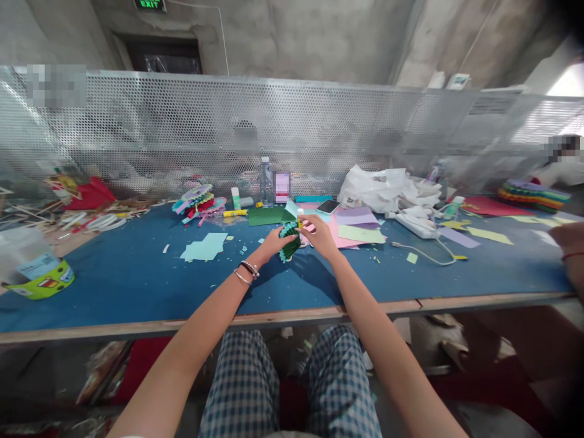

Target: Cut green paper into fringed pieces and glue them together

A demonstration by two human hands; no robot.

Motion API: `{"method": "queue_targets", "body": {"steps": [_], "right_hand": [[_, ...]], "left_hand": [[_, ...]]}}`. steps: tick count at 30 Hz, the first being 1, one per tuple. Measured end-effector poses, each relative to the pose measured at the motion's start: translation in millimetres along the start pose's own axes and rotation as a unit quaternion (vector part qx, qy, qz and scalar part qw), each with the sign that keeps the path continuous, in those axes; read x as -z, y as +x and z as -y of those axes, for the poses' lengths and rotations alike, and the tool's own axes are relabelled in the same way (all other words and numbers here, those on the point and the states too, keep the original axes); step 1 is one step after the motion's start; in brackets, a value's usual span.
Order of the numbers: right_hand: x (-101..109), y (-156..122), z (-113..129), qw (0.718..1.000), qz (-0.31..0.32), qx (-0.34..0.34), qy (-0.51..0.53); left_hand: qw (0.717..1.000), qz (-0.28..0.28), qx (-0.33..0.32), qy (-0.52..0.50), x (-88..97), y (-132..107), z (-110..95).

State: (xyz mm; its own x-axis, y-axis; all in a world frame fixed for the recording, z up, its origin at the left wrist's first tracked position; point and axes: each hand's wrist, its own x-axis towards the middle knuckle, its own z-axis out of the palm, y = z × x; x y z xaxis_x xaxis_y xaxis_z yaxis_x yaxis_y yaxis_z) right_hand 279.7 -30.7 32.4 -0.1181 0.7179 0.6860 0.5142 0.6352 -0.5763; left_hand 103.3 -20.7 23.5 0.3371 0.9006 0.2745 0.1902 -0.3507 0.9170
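Observation:
Over the middle of the blue table, my left hand (pixel 272 243) is closed on a pleated green paper piece (pixel 289 244) with scalloped teal edges. My right hand (pixel 319 234) pinches a small yellow glue stick (pixel 300 220) with a white end, right beside the pleated paper's upper edge. Whether the glue touches the paper cannot be made out. Behind the hands lies a dark green paper sheet (pixel 267 216). Pink paper (pixel 349 238) and a pale yellow-green strip (pixel 361 234) are just right of my right hand.
Light-blue paper (pixel 204 246) and scraps lie left of centre. Behind are a yellow glue stick (pixel 235 213), a bottle (pixel 266 181) and a phone (pixel 328 207). A power strip (pixel 416 224) with a cable sits right. A plastic tub (pixel 36 264) stands left; another person's hand (pixel 568 237) is far right.

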Motion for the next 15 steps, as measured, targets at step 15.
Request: {"method": "queue_targets", "body": {"steps": [15], "right_hand": [[-12.9, -5.8, 5.1, 0.994, 0.095, 0.048, -0.002]], "left_hand": [[0.981, -0.058, 0.023, -0.183, 5.5, 2.4, -3.0]]}}
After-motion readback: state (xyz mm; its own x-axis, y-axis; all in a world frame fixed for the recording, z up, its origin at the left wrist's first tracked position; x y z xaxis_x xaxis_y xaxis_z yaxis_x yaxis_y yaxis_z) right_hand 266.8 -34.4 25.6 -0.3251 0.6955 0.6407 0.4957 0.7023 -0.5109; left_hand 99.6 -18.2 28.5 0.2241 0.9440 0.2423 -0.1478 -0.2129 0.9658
